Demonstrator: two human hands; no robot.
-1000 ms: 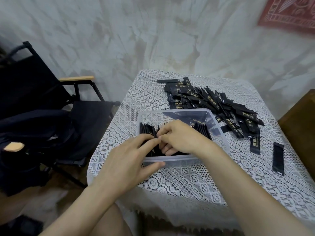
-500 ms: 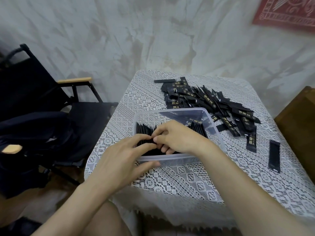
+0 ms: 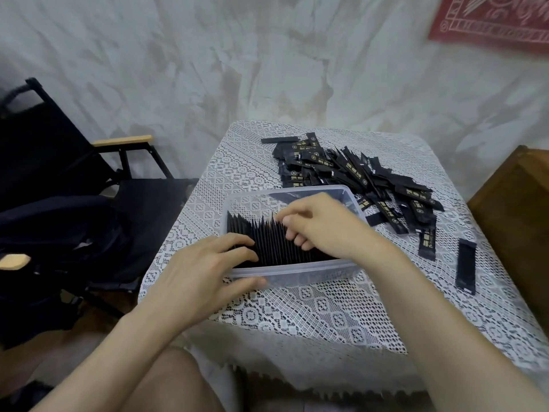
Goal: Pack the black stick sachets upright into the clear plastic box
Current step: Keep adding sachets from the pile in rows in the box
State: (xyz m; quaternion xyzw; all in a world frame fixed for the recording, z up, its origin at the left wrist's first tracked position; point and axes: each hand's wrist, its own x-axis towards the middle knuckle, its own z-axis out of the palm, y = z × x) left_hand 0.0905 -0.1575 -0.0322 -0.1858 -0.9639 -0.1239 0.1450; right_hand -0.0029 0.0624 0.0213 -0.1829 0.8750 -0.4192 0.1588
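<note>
While the left hand [image 3: 205, 269] clasps the near-left corner of the clear plastic box [image 3: 300, 273], its thumb lies along the outside of the near wall and its fingers reach over the rim onto what is packed inside. Just beyond those fingers a dense row of upright sachets [image 3: 276, 245] fills the near part of the box, standing on end with their thin edges side by side from the left wall across to under the right hand [image 3: 320, 224]. That hand is curled over the row, its fingertips nipping the tops of the sachets in the middle. Past both hands, the far part of the box shows only its clear floor, with the lace pattern of the surface [image 3: 297, 316] visible through it. Farther out from the right hand, a heap of loose sachets [image 3: 341, 171] lies flat and crisscrossed, trailing down toward its right side, and one single sachet [image 3: 465, 266] lies apart, well to the right of the wrist. A black folding chair [image 3: 89, 173] stands off to the left of the left hand.
</note>
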